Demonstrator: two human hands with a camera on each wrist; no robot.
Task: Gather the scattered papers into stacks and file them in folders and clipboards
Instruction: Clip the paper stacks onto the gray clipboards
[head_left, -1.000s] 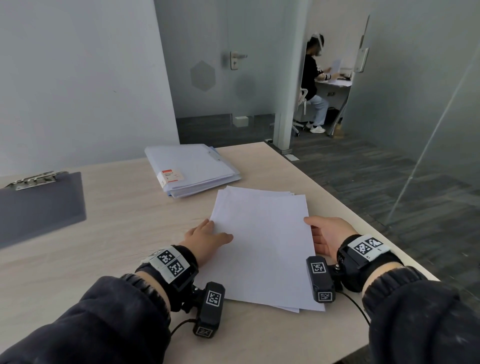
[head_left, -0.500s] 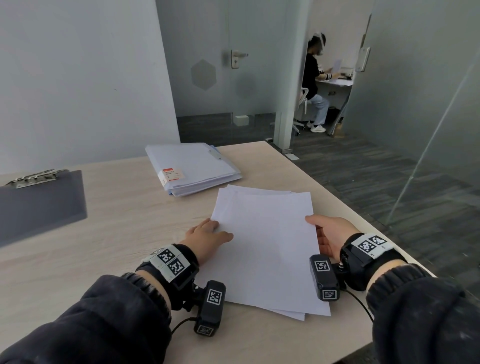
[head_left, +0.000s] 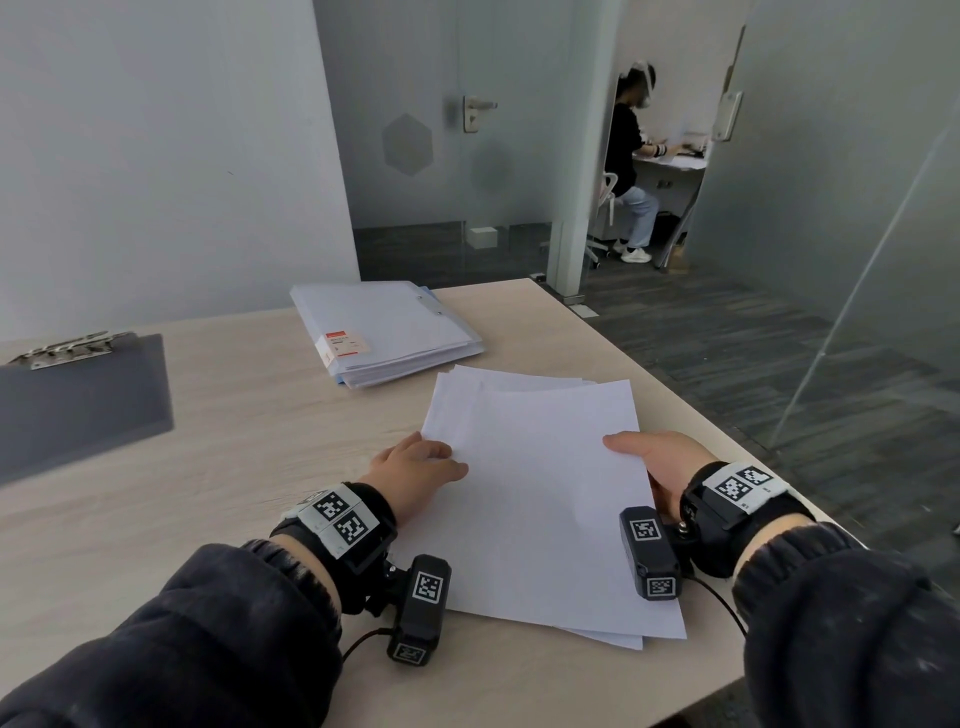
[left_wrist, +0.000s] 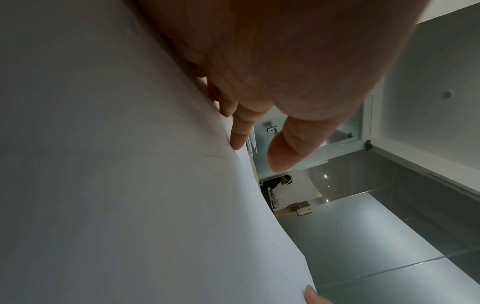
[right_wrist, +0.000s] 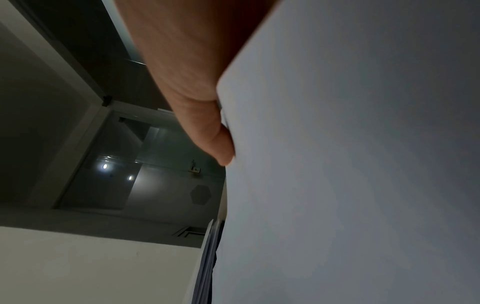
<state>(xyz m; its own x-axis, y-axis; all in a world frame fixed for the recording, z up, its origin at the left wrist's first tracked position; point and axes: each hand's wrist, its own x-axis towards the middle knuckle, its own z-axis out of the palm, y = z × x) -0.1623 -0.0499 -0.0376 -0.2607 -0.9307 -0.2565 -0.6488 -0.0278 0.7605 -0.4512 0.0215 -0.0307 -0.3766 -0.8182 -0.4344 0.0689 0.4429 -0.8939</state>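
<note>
We see the papers (head_left: 540, 499), a loose white stack with its far sheets fanned out of line, lying on the table (head_left: 249, 447) between our two hands. Our left hand (head_left: 415, 470) rests at the stack's left edge; the left wrist view shows its fingers (left_wrist: 240, 133) lying nearly straight against the sheets with the thumb lifted clear, pinching nothing. Our right hand (head_left: 657, 460) is at the stack's right edge, thumb on top of the sheets; its fingers are hidden beneath, so we cannot tell whether they clasp the stack. In the right wrist view the thumb (right_wrist: 215, 142) presses against the paper's edge. Just beyond the papers lies a folder (head_left: 384, 330) full of sheets, with a red-and-white label. Well left of the papers sits a dark clipboard (head_left: 78, 395), its metal clip at the far end. Far beyond the papers, past a glass partition, a person (head_left: 628, 166) sits at a desk.
</note>
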